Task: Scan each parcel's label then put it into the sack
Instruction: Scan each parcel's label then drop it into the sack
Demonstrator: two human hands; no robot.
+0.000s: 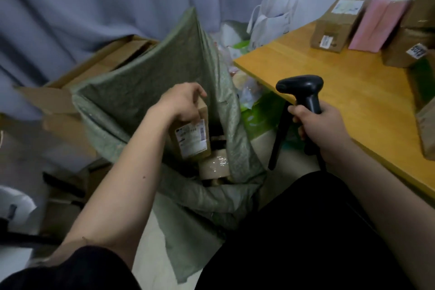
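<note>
Wooden worktop (341,92) at right of frame, carrying brown boxes (334,28) and pink package (379,21); grey curtain (70,7) behind. Green sack (141,82) at centre, mouth open, parcels inside. Left hand (181,101) grip clenched on top of labelled parcel (193,136), held upright in sack mouth. Right hand (322,125) grip wrapped around black scanner (303,92), beside worktop edge.
</note>
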